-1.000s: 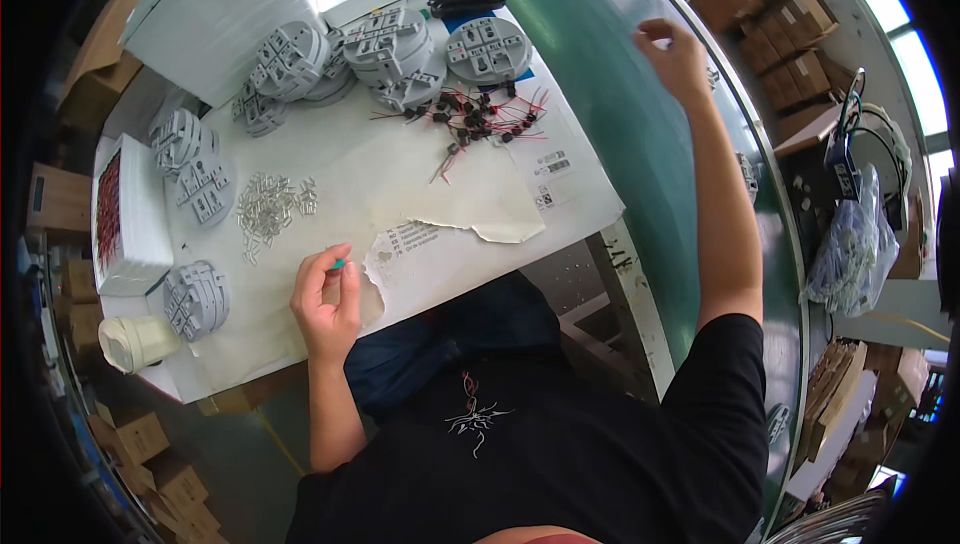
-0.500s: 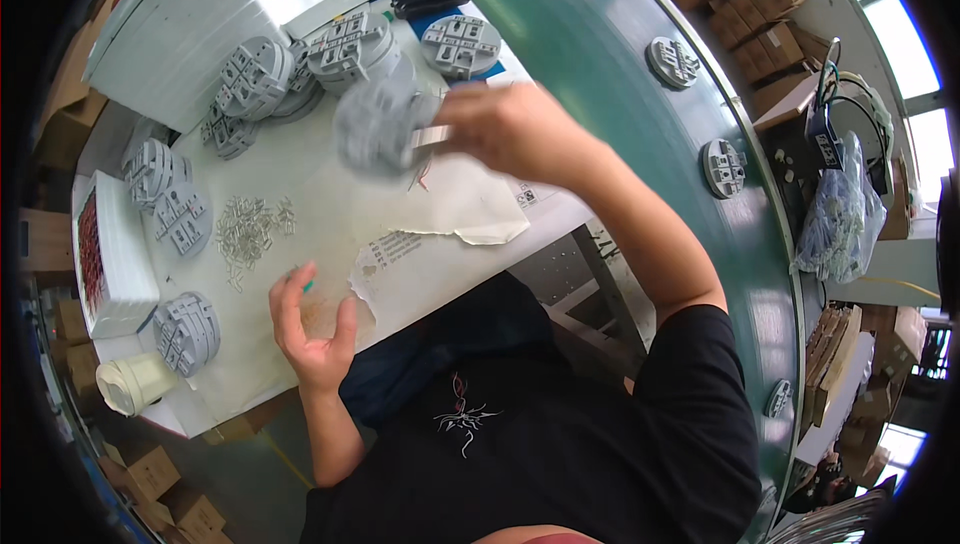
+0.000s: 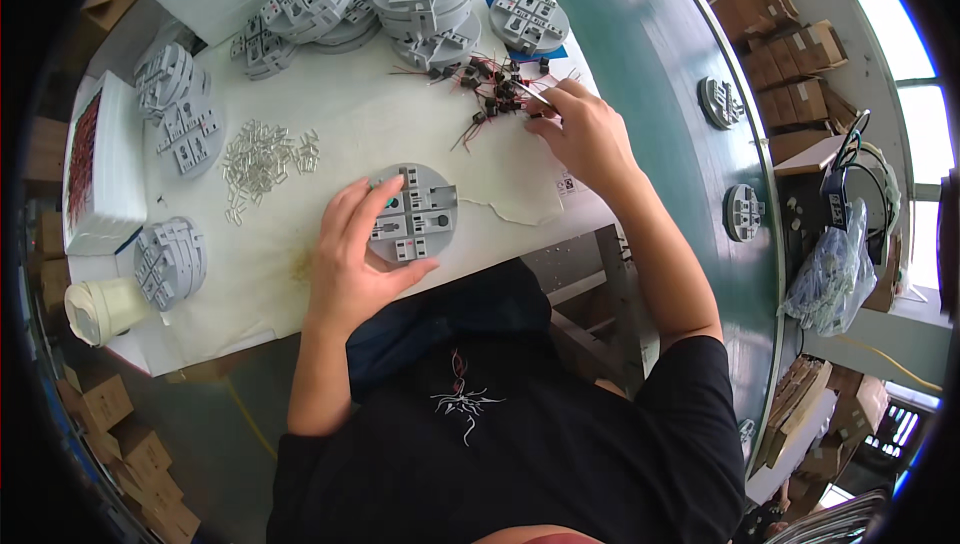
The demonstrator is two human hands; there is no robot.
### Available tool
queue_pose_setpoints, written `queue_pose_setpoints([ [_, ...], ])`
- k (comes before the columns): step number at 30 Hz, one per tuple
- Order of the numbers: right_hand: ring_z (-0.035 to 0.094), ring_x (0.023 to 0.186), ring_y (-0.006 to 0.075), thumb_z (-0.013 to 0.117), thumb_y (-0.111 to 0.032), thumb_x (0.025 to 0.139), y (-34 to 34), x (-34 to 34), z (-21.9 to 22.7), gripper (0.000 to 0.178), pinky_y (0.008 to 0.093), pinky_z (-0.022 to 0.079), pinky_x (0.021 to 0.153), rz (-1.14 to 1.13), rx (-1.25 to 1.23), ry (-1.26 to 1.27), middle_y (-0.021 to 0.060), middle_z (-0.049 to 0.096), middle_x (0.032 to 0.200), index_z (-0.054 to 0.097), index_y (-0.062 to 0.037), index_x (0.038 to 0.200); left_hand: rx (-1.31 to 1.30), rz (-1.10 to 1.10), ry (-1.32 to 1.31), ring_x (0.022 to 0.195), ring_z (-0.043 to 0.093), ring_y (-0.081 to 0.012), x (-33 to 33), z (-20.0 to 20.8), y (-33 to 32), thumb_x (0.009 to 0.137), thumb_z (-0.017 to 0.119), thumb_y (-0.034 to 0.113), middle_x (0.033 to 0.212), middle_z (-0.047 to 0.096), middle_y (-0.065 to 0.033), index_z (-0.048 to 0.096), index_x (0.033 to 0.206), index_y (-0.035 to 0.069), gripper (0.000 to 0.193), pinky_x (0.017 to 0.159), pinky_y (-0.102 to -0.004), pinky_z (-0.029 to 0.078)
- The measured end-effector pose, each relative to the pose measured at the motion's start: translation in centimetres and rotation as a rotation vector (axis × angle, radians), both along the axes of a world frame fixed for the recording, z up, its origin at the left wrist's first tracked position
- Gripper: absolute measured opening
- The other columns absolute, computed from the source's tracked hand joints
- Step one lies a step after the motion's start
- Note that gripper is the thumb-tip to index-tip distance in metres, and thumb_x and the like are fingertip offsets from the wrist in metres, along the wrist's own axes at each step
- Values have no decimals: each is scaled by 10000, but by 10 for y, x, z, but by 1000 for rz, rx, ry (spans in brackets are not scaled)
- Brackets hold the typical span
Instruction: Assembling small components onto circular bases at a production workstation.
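Right hand (image 3: 592, 139) holds tweezers (image 3: 531, 93) aslant, tips pointing forward-left.

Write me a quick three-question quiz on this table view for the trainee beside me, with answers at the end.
1. What lies between the fingers and thumb of the left hand?
2. True or false: the right hand is at the pile of clear tubes.
3. Which is nearest the cream cup?
A) the black pouch
B) a stack of grey discs
C) the clear tubes

Key
1. A grey disc.
2. False; it holds a thin metal tool at the black parts with red wires.
3. B.
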State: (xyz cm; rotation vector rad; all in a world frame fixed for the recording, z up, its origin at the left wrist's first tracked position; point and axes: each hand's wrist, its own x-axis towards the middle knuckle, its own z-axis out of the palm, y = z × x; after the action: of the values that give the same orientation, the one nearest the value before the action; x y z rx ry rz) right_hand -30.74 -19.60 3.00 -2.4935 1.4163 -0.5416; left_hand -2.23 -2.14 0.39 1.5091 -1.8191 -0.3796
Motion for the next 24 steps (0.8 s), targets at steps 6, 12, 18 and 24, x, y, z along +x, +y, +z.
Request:
queue_pose_setpoints([
  [6, 699, 826, 302, 812, -144, 889, 13, -2, 14, 182, 392, 558, 745, -7, 52, -73, 99, 719, 1008, 793, -86, 1061, -2, 1, -23, 1332, 573, -397, 0, 5, 0, 661, 984, 360, 1388, 629, -184, 615, 1464, 120, 915, 1094, -495, 498],
  [12, 656, 716, 204, 801, -134, 921, 13, -3, 8, 185, 331, 533, 681, 44, 110, 12, 64, 740, 1031, 783, -52, 1087, -63, -3, -37, 1298, 587, -394, 0, 1, 0, 718, 936, 457, 1319, 654, -154, 624, 1454, 125, 866, 1090, -500, 491],
  [18, 534, 621, 47, 682, -127, 1054, 54, 35, 32, 210, 230, 451, 562, 54, 664, -937, 77, 740, 1096, 710, 20, 1202, -151, 50, 65, 1252, 614, -370, -3, 16, -5, 793, 906, 452, 1232, 684, -154, 687, 1353, 103, 695, 1023, -461, 521],
  [24, 514, 595, 46, 654, -47, 1064, 87, 80, 32, 155, 220, 431, 509, 142, 1023, -1200, 82, 722, 1052, 691, 20, 1199, 183, -110, 659, 1007, 733, -236, 6, 57, -14, 929, 852, 311, 1055, 771, -133, 757, 1144, -25, 410, 917, -367, 563],
])
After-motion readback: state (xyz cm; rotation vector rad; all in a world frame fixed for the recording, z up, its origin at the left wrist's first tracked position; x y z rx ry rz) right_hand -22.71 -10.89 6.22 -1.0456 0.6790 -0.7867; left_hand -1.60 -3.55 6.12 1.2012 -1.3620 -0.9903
